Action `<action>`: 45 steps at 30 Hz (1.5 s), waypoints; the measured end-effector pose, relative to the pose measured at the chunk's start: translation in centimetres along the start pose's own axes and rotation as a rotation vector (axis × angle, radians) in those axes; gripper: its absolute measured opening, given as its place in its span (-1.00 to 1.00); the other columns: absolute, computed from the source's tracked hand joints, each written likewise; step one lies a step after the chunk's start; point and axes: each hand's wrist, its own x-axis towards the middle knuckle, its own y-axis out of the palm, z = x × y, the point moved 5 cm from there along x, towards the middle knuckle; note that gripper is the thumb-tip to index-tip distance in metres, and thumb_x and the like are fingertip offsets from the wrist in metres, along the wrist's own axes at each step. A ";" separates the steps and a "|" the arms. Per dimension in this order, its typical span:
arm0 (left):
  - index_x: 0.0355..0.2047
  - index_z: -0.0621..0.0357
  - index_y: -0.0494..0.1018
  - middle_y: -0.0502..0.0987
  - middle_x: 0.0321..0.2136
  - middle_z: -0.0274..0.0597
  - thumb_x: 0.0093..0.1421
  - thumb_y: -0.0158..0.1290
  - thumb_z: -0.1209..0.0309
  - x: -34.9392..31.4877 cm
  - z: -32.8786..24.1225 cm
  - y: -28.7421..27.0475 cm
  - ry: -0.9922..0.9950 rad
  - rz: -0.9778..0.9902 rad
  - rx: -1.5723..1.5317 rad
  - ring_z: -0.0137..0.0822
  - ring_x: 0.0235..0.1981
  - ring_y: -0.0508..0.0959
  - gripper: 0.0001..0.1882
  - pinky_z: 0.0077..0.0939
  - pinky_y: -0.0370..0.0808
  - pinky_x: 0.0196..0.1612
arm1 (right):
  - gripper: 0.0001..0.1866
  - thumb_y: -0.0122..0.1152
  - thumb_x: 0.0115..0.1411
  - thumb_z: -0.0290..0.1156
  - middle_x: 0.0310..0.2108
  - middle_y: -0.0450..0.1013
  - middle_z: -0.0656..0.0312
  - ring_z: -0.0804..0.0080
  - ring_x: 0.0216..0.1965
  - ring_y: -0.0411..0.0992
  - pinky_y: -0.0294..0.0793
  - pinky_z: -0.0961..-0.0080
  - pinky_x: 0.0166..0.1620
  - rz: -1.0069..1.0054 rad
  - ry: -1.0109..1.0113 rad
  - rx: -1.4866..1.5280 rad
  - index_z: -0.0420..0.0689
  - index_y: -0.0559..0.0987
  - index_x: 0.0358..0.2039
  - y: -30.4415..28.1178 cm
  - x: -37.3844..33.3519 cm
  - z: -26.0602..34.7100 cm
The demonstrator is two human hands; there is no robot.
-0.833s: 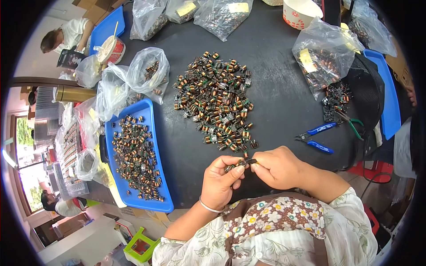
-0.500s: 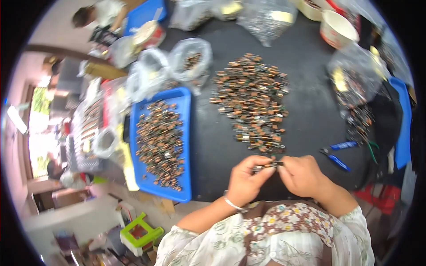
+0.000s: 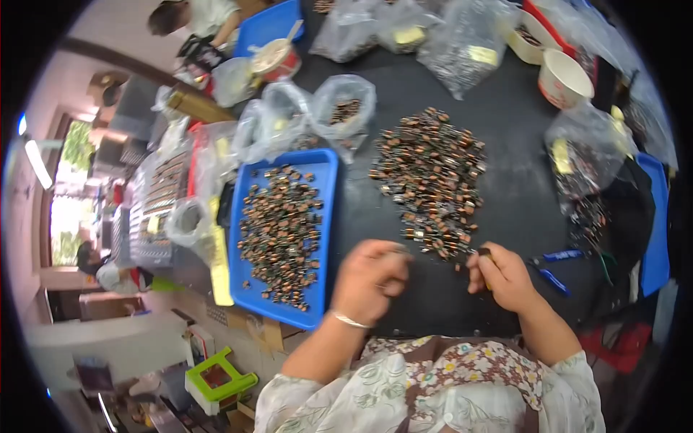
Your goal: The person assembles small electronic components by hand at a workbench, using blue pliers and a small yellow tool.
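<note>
My left hand hovers over the black table between the blue tray and the pile of parts. It is smeared by motion, its fingers bent, and I cannot make out anything in it. My right hand is closed just below and right of the pile. A small dark thing, whose kind I cannot tell, pokes out by its thumb. The heap of small metal parts, coppery and dark, lies ahead of both hands. More such parts lie in the blue tray on the left.
Blue-handled pliers lie right of my right hand. Beyond them are a plastic bag of dark parts and another blue tray. Several bags, a white bowl and a tub stand farther back. Another person is at the far left.
My hands have come apart. The left has moved left toward the blue tray; the right has shifted slightly right. The whole view has shifted a little.
</note>
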 end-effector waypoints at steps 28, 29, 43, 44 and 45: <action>-0.41 0.19 0.47 0.43 -0.46 -0.22 -0.15 0.12 0.59 1.7 0.5 7.0 1.065 0.057 1.449 -0.21 -0.43 0.40 -0.79 -0.41 0.35 -0.34 | -0.81 0.22 -0.11 -0.56 -0.47 0.38 0.22 0.54 -0.48 0.38 0.35 0.62 -0.43 -0.074 -0.263 -0.529 -0.22 0.47 -0.41 -2.0 0.2 1.4; -0.42 0.19 0.46 0.42 -0.47 -0.23 -0.15 0.12 0.59 1.6 0.5 7.0 1.026 0.035 1.496 -0.21 -0.43 0.40 -0.79 -0.41 0.34 -0.34 | -0.82 0.21 -0.10 -0.56 -0.47 0.38 0.23 0.60 -0.47 0.36 0.34 0.67 -0.40 -0.053 -0.165 -0.416 -0.24 0.47 -0.41 -2.2 0.2 1.2; -0.39 0.19 0.43 0.43 -0.35 -0.22 -0.14 0.10 0.55 -0.1 2.9 7.0 0.977 0.140 1.520 -0.24 -0.37 0.41 -0.77 -0.42 0.33 -0.32 | -0.80 0.25 -0.05 -0.51 -0.46 0.41 0.33 0.68 -0.43 0.31 0.34 0.69 -0.32 0.007 0.018 -0.089 -0.24 0.49 -0.37 -2.3 0.1 0.0; -0.38 0.20 0.43 0.42 -0.36 -0.21 -0.14 0.10 0.56 0.0 2.9 6.9 0.974 0.111 1.497 -0.22 -0.38 0.41 -0.76 -0.41 0.34 -0.31 | -0.80 0.25 -0.05 -0.51 -0.45 0.41 0.33 0.69 -0.43 0.31 0.34 0.69 -0.32 0.013 0.022 -0.091 -0.23 0.49 -0.37 -2.3 0.2 0.0; -0.37 0.21 0.43 0.42 -0.37 -0.19 -0.15 0.10 0.57 0.0 2.9 6.9 0.971 0.081 1.474 -0.21 -0.39 0.41 -0.75 -0.41 0.35 -0.31 | -0.80 0.25 -0.05 -0.51 -0.45 0.41 0.33 0.69 -0.43 0.31 0.34 0.69 -0.32 0.014 0.026 -0.089 -0.23 0.49 -0.37 -2.2 0.1 0.0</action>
